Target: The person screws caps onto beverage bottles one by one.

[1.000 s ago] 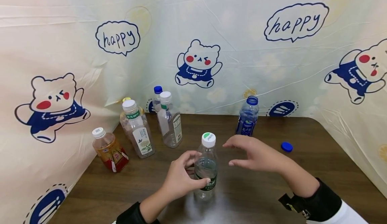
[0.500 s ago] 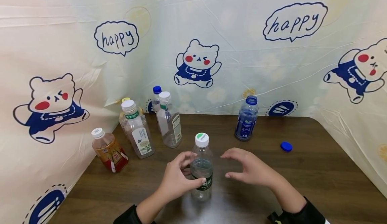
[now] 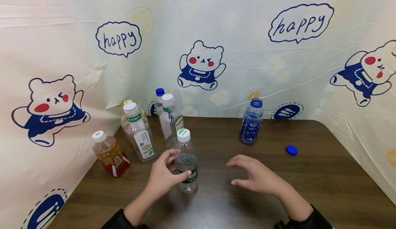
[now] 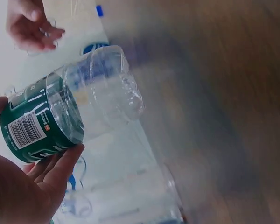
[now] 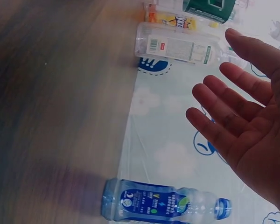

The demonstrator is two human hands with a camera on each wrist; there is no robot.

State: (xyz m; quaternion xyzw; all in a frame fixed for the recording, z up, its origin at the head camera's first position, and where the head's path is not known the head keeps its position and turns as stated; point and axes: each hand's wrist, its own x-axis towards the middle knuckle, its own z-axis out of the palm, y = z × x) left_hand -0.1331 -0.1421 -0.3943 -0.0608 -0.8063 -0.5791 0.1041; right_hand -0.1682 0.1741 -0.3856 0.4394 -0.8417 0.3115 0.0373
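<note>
My left hand (image 3: pixel 164 174) grips a clear water bottle (image 3: pixel 187 160) with a green label and a white cap, thumb in front and fingers behind it. The bottle stands nearly upright in the grasp, left of the table's middle, and overlaps a clear bottle behind it in the head view. From the left wrist, its label (image 4: pixel 30 128) shows between thumb and fingers, with the transparent base beyond. My right hand (image 3: pixel 255 174) hovers over the table to the right, fingers spread and nothing in them. Behind that hand stands an uncapped blue-labelled bottle (image 3: pixel 250 127).
A blue cap (image 3: pixel 291 150) lies on the wooden table (image 3: pixel 325 181) at the right. Several bottles cluster at the left: an orange-brown labelled one (image 3: pixel 112 160), a white-labelled one (image 3: pixel 143 143), a clear white-capped one (image 3: pixel 168 126) and a blue-capped one (image 3: pixel 160 92). A printed curtain hangs behind.
My left hand has carried the green-labelled bottle leftward and slightly away from me, toward the other bottles. My right hand has lowered toward me, uncovering the base of the blue-labelled bottle.
</note>
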